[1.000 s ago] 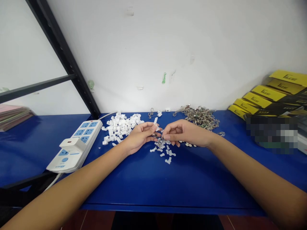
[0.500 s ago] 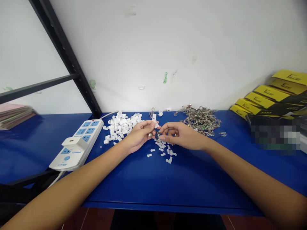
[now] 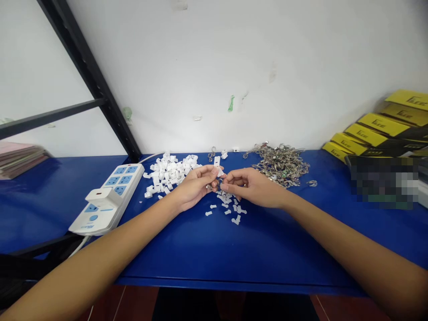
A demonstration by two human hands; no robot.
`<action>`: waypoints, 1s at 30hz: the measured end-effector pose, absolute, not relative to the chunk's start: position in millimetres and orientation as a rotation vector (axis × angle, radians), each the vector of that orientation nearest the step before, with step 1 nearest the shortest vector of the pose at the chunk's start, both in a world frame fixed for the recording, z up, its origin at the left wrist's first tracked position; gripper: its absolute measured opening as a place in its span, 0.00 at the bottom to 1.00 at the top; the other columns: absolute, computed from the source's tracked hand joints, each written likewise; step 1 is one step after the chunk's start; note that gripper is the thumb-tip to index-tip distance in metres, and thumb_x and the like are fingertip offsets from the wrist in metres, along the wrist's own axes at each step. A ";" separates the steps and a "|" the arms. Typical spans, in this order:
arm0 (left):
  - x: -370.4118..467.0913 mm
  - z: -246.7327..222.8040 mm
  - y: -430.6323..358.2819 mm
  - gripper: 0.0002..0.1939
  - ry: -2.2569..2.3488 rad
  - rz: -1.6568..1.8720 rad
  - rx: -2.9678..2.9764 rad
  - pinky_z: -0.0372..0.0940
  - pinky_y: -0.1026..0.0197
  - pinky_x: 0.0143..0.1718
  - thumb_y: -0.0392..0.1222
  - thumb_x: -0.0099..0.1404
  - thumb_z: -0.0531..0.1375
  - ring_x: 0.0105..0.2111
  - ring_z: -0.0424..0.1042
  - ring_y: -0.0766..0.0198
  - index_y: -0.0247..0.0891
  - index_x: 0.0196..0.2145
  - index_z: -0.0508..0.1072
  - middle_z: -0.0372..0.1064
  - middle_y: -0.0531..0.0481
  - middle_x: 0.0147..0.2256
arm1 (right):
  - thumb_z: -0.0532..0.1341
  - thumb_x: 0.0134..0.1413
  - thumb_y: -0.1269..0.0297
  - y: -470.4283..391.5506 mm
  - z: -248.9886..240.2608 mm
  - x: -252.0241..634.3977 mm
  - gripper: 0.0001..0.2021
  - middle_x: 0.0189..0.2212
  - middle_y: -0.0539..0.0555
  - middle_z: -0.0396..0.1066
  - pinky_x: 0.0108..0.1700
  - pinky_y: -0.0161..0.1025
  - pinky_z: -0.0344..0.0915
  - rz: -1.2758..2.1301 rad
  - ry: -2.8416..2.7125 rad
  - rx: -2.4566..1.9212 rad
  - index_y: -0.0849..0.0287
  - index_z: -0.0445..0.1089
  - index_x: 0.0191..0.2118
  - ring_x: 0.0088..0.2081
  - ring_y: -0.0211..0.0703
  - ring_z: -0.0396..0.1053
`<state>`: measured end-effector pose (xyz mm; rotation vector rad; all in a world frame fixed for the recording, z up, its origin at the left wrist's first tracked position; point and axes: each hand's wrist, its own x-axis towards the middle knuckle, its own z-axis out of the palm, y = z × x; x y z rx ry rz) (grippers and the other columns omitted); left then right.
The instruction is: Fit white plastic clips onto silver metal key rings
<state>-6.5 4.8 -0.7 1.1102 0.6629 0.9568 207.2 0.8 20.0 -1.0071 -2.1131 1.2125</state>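
My left hand (image 3: 196, 185) is closed, pinching a small white plastic piece (image 3: 217, 161) between thumb and forefinger, a rectangular tab with a dark slot that stands up above the fingertips. Below the thumb, a metal key chain (image 3: 210, 186) shows partly among the fingers. Facing it, my right hand (image 3: 250, 185) is closed too, thumb and fingers pinched at the chain's other end; the fingers hide most of that part. Small flat white cut pieces (image 3: 236, 220) lie scattered on the blue table below both hands.
White plastic pieces (image 3: 169, 171) are heaped at left, beside a power strip (image 3: 115, 196) with a plugged-in adapter. A tangled pile of metal key chains (image 3: 282, 162) lies at right. Yellow-and-black boxes (image 3: 371, 131) are stacked far right. A black metal frame (image 3: 96, 84) rises at left.
My right thumb and fingers have drawn closer together at the metal key chain. My left hand keeps its grip on the white piece. The whole view has shifted slightly.
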 end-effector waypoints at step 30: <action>-14.2 -0.7 13.1 0.12 0.737 1.055 1.185 0.72 0.57 0.49 0.49 0.68 0.67 0.47 0.74 0.61 0.39 0.45 0.79 0.74 0.45 0.50 | 0.66 0.60 0.51 -1.5 9.1 200.3 0.15 0.22 0.50 0.70 0.26 0.36 0.60 0.941 -1.909 -1.032 0.59 0.75 0.30 0.24 0.37 0.65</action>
